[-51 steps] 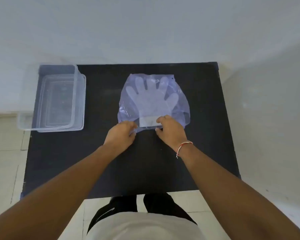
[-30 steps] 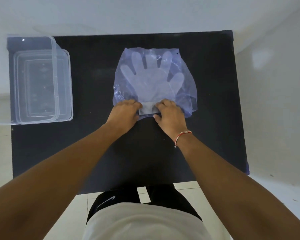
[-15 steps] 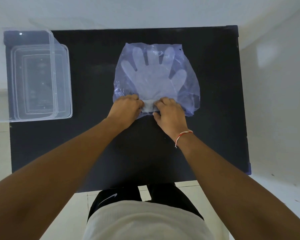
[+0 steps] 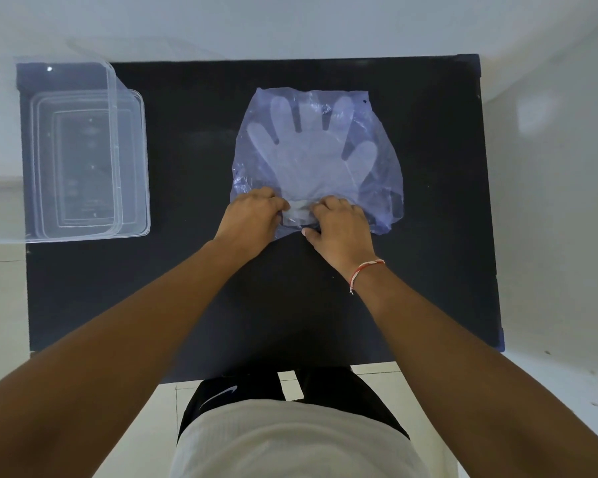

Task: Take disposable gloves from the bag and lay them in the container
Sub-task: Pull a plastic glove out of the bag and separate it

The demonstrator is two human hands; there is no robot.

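Observation:
A thin bluish plastic bag (image 4: 384,181) lies flat on the black table (image 4: 194,188), its mouth toward me. Inside it a stack of clear disposable gloves (image 4: 311,157) shows through, fingers pointing away. My left hand (image 4: 251,222) pinches the bag's near edge on the left of the opening. My right hand (image 4: 342,229) grips the edge on the right, fingers curled over the plastic. A small strip of the gloves' cuff shows between my two hands. The clear plastic container (image 4: 135,160) stands open at the table's left side, nothing in it.
The container overhangs the table's left edge. White walls close in behind and to the right of the table. My legs stand against the table's near edge, over a pale tiled floor (image 4: 0,305).
Both hands have closed in on the bag's mouth and drawn nearer to each other. The bag's near edge is more bunched. The camera view has tilted downward.

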